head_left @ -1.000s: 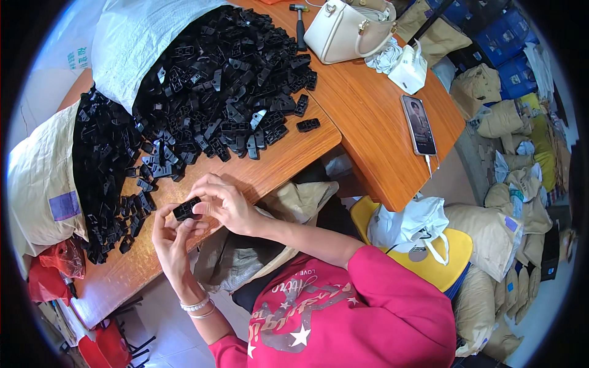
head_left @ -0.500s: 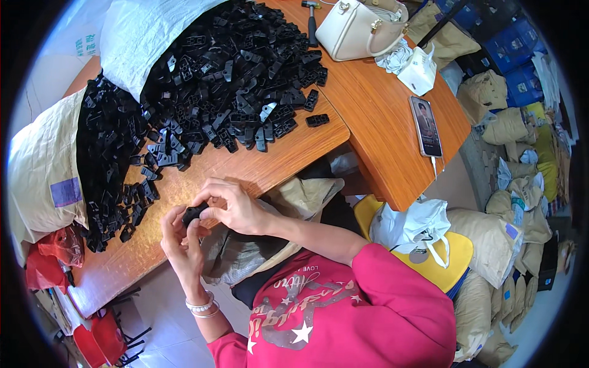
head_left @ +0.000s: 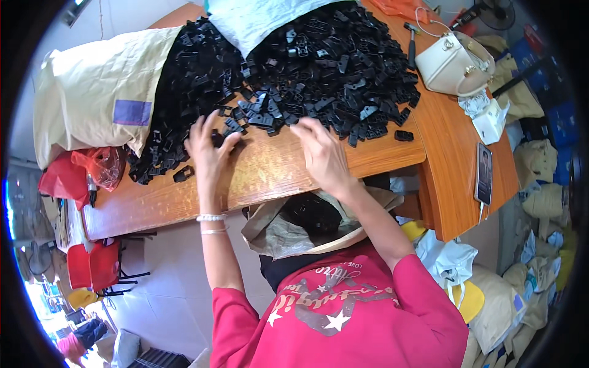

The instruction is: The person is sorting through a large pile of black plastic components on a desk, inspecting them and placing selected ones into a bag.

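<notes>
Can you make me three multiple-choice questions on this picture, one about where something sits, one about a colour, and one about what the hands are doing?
1. Where does the phone lie?
A. on the wooden table, right part
B. on the floor
C. inside the open sack

2. What colour is the handbag?
A. red
B. cream
C. blue

3. What are the left hand and right hand doing?
A. resting in the lap
B. holding the hammer
C. spread at the edge of the pile of black plastic parts

Key: 1 A, the phone lies flat near the table's right edge. 2 B, the bag is cream with gold fittings. 3 C, both hands reach onto the tabletop at the pile, fingers spread.
</notes>
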`<state>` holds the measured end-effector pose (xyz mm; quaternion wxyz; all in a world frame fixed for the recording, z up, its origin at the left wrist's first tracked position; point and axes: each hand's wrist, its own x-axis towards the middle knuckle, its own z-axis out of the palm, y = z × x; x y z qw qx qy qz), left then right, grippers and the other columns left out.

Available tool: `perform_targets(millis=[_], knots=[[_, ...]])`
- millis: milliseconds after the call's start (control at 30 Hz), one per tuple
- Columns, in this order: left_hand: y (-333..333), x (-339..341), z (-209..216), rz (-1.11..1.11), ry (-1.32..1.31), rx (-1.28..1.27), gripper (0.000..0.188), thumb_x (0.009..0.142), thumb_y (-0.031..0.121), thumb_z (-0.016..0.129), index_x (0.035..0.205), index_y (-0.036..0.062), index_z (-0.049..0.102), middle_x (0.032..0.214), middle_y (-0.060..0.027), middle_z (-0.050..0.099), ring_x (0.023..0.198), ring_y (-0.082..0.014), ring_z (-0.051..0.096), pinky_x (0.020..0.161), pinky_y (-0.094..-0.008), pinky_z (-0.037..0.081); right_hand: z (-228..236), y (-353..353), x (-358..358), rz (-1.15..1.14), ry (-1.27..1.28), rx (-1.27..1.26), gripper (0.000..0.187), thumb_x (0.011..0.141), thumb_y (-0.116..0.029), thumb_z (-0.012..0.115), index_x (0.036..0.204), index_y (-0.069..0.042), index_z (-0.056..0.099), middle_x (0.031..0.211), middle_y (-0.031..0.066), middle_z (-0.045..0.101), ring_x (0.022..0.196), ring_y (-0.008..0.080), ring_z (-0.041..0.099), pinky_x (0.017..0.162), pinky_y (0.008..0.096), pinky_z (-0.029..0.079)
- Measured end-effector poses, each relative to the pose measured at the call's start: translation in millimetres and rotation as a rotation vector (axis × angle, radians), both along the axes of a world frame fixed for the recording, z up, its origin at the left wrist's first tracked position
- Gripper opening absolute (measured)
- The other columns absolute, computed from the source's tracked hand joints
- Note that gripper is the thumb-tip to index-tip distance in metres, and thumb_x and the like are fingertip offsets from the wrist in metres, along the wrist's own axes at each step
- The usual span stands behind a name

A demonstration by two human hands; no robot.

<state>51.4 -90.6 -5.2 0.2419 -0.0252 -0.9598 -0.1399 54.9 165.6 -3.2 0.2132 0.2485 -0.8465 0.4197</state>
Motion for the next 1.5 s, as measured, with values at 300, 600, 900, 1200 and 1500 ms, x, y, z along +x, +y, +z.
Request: perform_targets(millis=[300,600,900,1200,1500], knots=[[67.1,19.2,18.3,-0.081,-0.159,0.084,0.071,0.07,0.055,0.073,0.128,0.0172,0.057,0.127,-0.0171,0.051,0.129,-0.037,0.036,0.108,-0.0593,0.016,-5.8,-18.5,-24.1,-0.023,-0.069,0.353,0.057,0.078,0.006,0.053,0.133,-0.009,0.048,0.135,0.0229,0.041,0.098,0.0376,0.059,0.077,0.0442,0.053],[75.4,34.2,15.0,-0.334,-0.036,0.156,0.04,0.079,0.016,0.07,0.118,0.0088,0.061,0.127,-0.0094,0.056,0.131,-0.0295,0.042,0.112,-0.0544,0.017,-1.0,1.3,2.3,0.026,-0.102,0.046,0.036,0.088,-0.004,0.054,0.124,0.002,0.053,0.121,0.0178,0.056,0.1,0.0362,0.061,0.082,0.0424,0.052],[84.0,48.4,26.1,-0.226,0.188,0.568,0.035,0.077,-0.014,0.05,0.107,-0.0034,0.062,0.11,-0.0176,0.065,0.109,-0.0287,0.061,0.098,-0.0368,0.044,2.9,-19.6,-23.3,-0.082,-0.196,0.349,0.012,0.08,-0.011,0.062,0.088,-0.002,0.061,0.091,0.0159,0.059,0.076,0.0333,0.065,0.068,0.0415,0.054],[102.0,102.5,20.1,-0.309,-0.272,1.256,0.02,0.093,-0.004,0.046,0.105,-0.0029,0.062,0.081,-0.0089,0.063,0.056,-0.013,0.059,0.051,-0.0206,0.046,-7.8,-0.3,-2.0,-0.048,-0.024,0.058,0.023,0.082,-0.004,0.056,0.104,0.001,0.058,0.116,0.0208,0.051,0.089,0.0378,0.063,0.07,0.0438,0.054],[101.0,101.4,15.8,-0.415,-0.577,1.497,0.035,0.084,-0.012,0.059,0.117,-0.0037,0.051,0.1,-0.0126,0.064,0.084,-0.0183,0.066,0.077,-0.0291,0.055,-10.2,19.4,18.3,0.031,0.041,0.168,0.016,0.079,-0.003,0.057,0.094,0.0,0.06,0.122,0.0183,0.05,0.109,0.034,0.054,0.089,0.0428,0.047]])
